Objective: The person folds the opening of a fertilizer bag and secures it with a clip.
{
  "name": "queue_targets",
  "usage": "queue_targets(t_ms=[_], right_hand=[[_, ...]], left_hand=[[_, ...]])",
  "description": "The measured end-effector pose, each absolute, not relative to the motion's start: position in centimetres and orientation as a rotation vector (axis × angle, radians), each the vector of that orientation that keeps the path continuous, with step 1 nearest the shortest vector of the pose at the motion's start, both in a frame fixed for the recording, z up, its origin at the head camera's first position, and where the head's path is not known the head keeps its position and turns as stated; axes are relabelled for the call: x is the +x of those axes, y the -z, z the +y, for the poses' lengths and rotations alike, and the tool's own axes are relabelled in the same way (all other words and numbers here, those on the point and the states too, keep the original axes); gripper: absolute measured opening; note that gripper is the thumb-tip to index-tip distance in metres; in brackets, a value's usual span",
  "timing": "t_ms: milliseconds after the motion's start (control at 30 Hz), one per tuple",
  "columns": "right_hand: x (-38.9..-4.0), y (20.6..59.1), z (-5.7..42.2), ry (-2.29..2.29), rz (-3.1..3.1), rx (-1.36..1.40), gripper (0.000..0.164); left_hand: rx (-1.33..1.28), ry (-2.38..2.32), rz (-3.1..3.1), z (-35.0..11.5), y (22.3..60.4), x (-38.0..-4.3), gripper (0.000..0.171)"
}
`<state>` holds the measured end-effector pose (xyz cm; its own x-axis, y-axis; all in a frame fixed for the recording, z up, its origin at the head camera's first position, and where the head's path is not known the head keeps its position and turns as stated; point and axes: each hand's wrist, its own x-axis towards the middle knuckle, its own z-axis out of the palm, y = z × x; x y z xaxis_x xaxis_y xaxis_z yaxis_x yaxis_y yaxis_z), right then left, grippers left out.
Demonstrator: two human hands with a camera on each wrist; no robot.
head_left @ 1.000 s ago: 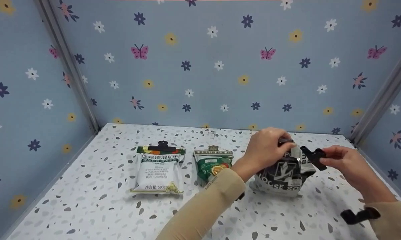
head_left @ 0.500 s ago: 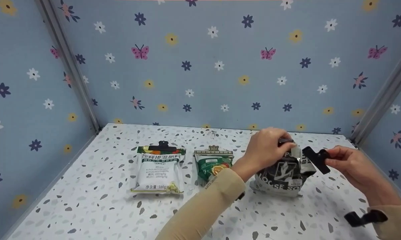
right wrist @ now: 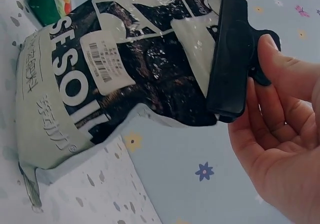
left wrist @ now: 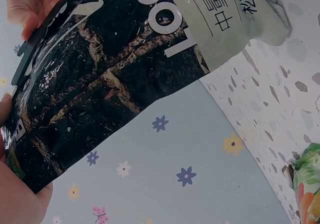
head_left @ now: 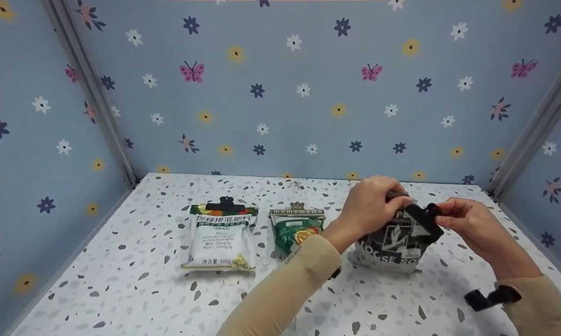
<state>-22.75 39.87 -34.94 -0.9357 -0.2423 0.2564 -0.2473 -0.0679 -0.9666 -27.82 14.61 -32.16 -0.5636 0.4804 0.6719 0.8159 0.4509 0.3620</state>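
A black and grey bag of loose soil [head_left: 392, 249] stands upright on the right side of the table, its top folded over. My left hand [head_left: 369, 205] grips the folded top near its left end. My right hand [head_left: 469, 226] pinches the handles of a wide black clip [head_left: 424, 221] between thumb and fingers. In the right wrist view, the long bar of the clip [right wrist: 229, 59] lies along the right part of the folded edge, overlapping the bag. A barcode sticker [right wrist: 107, 62] shows on the front of the bag. The left wrist view shows the bag's back [left wrist: 115, 69].
To the left lies a white 500 g packet [head_left: 219, 242] with a black clip [head_left: 225, 204] across its top. Between it and the soil bag is a green packet [head_left: 295, 231] with a gold-coloured clip [head_left: 297, 210]. Flowered panels [head_left: 280, 93] enclose the speckled table [head_left: 168, 298].
My right hand drew slightly right with the clip, then moved left and brought the clip onto the bag's top right edge. The left hand has kept its grip on the bag.
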Motion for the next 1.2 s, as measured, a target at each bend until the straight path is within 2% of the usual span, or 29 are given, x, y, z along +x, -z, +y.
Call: queue_targets(t_ms=[433,600,800,900,1033,1200], right_hand=[[-22.7,35.4,39.4,-2.255,-2.129,0.536,0.03],[-22.6,35.8,39.7,-2.076,-2.273,0.503,0.033],[-22.5,36.3,40.5,-1.715,-2.609,0.297,0.032],[-22.5,36.3,40.9,-1.581,-2.75,0.234,0.041],[-22.6,36.6,41.2,-1.494,-2.841,0.226,0.049],[-22.7,37.1,41.0,-1.51,-2.825,0.245,0.043]], left_hand=[[-1.066,0.926,-2.248,14.5,32.0,-27.7,0.019],[-1.047,0.904,-2.268,14.0,31.9,-27.8,0.022],[-1.046,0.933,-2.271,13.4,32.3,-28.2,0.022],[-1.038,1.003,-2.275,13.0,32.5,-28.3,0.023],[-1.014,1.189,-2.289,12.4,32.9,-28.5,0.034],[-0.979,1.451,-2.33,11.4,34.0,-28.9,0.052]])
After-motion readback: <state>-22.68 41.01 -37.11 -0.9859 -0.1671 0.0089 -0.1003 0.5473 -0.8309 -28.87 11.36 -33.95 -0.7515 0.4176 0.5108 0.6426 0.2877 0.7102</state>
